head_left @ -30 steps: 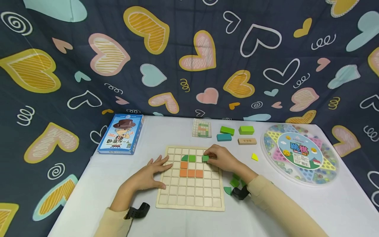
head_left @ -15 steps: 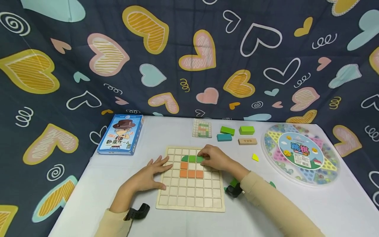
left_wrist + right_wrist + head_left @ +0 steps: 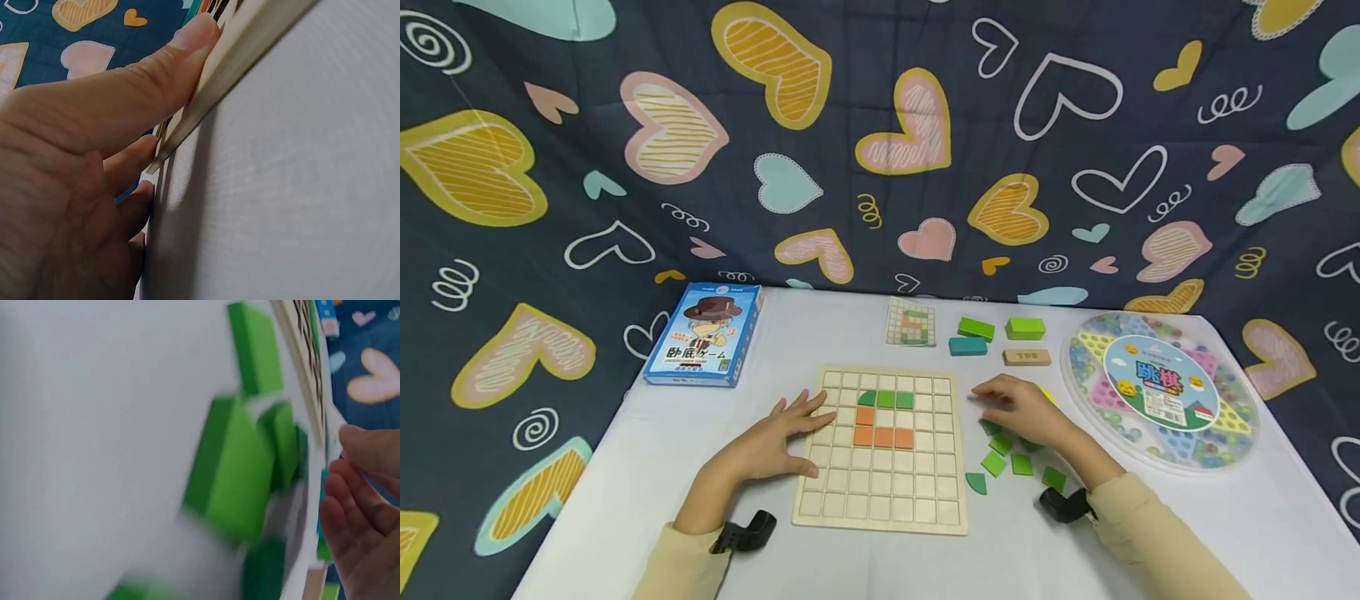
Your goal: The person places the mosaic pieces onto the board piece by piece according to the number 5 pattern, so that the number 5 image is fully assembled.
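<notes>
My left hand [image 3: 767, 446] rests at the left edge of a wooden grid board [image 3: 880, 528], fingers spread; in the left wrist view the thumb [image 3: 169, 65] presses on the board's rim. On the board's upper part lie a dark green quarter-round tile [image 3: 867, 398], a green square tile [image 3: 886, 399] and a darker green tile [image 3: 904, 401] in a row. Several orange square tiles [image 3: 883, 437] form an L beneath. Right of the board, my right hand [image 3: 1026, 410] hovers over loose green tiles [image 3: 994, 463], fingers loosely bent and holding nothing. It partly covers some tiles.
A small pattern card [image 3: 912, 322] lies behind the board. Green, teal and wooden blocks [image 3: 1026, 357] stand at the back right, beside a round marble game case [image 3: 1161, 450]. A blue game box [image 3: 705, 335] lies back left. A quarter-round green tile [image 3: 976, 482] sits near the board's right edge.
My right hand has set the darker green tile at the right end of the green row, let it go and moved right over the loose tiles. My left hand stays at the board.
</notes>
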`<state>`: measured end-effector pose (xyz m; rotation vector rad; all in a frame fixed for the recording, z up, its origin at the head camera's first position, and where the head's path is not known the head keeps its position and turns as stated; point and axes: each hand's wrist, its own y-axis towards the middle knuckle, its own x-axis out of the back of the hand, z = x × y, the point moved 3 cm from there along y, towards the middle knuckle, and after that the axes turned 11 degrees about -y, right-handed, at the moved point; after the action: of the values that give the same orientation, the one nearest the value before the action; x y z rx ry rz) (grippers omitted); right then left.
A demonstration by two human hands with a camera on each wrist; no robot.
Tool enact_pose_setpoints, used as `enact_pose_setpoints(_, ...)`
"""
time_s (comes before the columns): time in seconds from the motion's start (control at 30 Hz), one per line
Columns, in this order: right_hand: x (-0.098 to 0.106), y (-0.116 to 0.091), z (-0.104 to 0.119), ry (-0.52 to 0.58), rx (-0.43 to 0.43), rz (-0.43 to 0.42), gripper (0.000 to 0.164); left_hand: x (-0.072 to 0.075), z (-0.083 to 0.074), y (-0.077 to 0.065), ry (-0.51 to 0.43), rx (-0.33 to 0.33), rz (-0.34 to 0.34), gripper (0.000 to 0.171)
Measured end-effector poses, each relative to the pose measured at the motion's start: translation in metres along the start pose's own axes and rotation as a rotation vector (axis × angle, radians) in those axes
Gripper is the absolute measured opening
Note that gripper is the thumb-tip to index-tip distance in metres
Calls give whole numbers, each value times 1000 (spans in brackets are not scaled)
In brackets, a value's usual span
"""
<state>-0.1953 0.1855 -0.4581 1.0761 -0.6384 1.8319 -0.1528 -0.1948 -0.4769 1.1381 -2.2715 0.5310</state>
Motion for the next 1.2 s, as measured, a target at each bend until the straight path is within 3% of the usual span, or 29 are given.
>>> enact_pose_setpoints(0.27, 2, -19, -19, -18, 21, 92, 32, 0, 0, 1, 4, 10, 4, 83)
enact_pose_setpoints(0.43, 0, -17, -20, -41, 84, 84, 31, 0, 0, 1, 5, 10, 2, 82)
enact_pose_setpoints(0.6, -1, -17, -21, -38, 48, 50, 24, -1, 0, 1, 12, -6, 0, 83)
enact_pose_setpoints(0.77, -1, -9, -8, 17, 3, 1, 24, 0, 0, 0, 7, 4, 2, 83)
enact_pose_setpoints(1.03, -13, 21, 27, 40, 66, 9, 26, 0, 2, 1, -3, 11, 0, 84)
enact_pose_setpoints(1.2, -24, 38, 39, -21, 92, 32, 25, -1, 2, 1, 3, 4, -1, 84)
